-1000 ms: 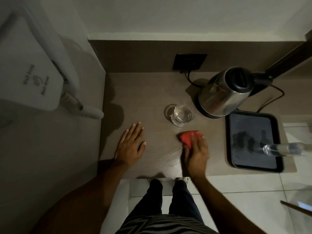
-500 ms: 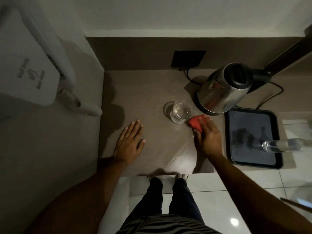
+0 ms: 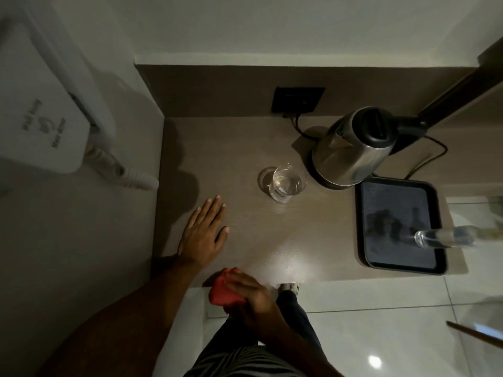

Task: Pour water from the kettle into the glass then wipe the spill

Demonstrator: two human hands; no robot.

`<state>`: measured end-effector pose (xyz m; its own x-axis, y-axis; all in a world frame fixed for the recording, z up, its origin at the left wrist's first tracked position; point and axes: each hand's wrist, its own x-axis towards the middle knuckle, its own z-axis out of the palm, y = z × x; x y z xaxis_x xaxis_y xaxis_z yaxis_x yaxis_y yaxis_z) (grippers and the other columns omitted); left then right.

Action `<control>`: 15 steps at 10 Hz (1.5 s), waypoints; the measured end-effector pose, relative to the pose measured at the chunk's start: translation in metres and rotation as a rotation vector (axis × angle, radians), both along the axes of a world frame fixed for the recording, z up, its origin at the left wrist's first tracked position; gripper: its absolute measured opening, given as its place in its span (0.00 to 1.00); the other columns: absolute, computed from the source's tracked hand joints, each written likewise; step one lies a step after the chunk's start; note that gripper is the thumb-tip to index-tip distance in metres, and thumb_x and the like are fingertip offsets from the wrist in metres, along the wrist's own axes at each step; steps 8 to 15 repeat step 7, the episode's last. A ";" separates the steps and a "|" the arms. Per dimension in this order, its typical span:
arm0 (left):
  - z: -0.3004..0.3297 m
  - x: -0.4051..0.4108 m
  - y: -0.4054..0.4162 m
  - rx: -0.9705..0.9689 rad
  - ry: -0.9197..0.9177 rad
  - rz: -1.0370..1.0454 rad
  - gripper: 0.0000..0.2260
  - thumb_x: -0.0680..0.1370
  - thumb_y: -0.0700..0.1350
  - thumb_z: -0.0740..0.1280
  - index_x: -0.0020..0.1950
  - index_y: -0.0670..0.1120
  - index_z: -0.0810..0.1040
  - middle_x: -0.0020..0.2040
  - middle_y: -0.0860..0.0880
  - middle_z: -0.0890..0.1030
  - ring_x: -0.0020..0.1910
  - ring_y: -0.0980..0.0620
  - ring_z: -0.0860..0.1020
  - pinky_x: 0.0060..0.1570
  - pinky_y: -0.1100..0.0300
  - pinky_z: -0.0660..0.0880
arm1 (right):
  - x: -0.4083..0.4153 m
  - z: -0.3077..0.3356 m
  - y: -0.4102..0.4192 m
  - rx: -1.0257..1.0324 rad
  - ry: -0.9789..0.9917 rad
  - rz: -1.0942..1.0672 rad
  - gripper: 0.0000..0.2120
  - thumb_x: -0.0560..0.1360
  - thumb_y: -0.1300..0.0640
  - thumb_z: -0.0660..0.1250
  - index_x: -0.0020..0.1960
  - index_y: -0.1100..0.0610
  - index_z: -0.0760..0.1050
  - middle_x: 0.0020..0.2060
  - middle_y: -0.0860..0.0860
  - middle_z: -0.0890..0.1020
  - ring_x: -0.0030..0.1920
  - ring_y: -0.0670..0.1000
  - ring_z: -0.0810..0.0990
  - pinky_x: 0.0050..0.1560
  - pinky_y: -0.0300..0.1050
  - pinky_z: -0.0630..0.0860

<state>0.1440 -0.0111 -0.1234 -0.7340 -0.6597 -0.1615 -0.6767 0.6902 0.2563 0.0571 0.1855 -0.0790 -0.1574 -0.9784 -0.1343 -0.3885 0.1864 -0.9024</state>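
Observation:
A steel kettle (image 3: pixel 351 148) with a black lid stands on its base at the back right of the brown countertop (image 3: pixel 245 148). A clear glass (image 3: pixel 285 185) holding water stands upright just left of the kettle. My left hand (image 3: pixel 202 234) lies flat on the counter, fingers apart, left of the glass. My right hand (image 3: pixel 246 296) grips a red cloth (image 3: pixel 221 291) at the counter's front edge, partly past it, in front of the left hand. A pale wet sheen (image 3: pixel 288 257) shows on the counter near the front edge.
A black tray (image 3: pixel 400 268) lies at the right of the counter with a clear bottle (image 3: pixel 446 236) lying on it. A black wall socket (image 3: pixel 298 99) with the kettle's cord is at the back. A white wall hair dryer (image 3: pixel 43 110) hangs left.
My right hand has carried the red cloth from beside the glass and kettle back and to the left, to the counter's front edge. The left hand has stayed flat in place.

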 end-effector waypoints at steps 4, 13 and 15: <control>0.010 -0.014 0.009 0.050 -0.089 0.043 0.30 0.81 0.57 0.46 0.78 0.41 0.61 0.81 0.43 0.58 0.80 0.43 0.56 0.76 0.46 0.54 | -0.246 0.016 0.076 0.187 0.385 -0.811 0.25 0.80 0.44 0.56 0.70 0.58 0.71 0.66 0.61 0.76 0.66 0.62 0.74 0.65 0.65 0.73; 0.012 -0.022 0.019 0.058 -0.093 0.091 0.42 0.76 0.67 0.29 0.80 0.42 0.52 0.82 0.43 0.50 0.81 0.43 0.52 0.77 0.46 0.53 | -0.262 0.001 0.095 0.507 0.650 -0.621 0.37 0.76 0.34 0.42 0.79 0.54 0.56 0.79 0.57 0.57 0.79 0.59 0.53 0.72 0.68 0.57; 0.012 -0.022 0.019 0.058 -0.093 0.091 0.42 0.76 0.67 0.29 0.80 0.42 0.52 0.82 0.43 0.50 0.81 0.43 0.52 0.77 0.46 0.53 | -0.262 0.001 0.095 0.507 0.650 -0.621 0.37 0.76 0.34 0.42 0.79 0.54 0.56 0.79 0.57 0.57 0.79 0.59 0.53 0.72 0.68 0.57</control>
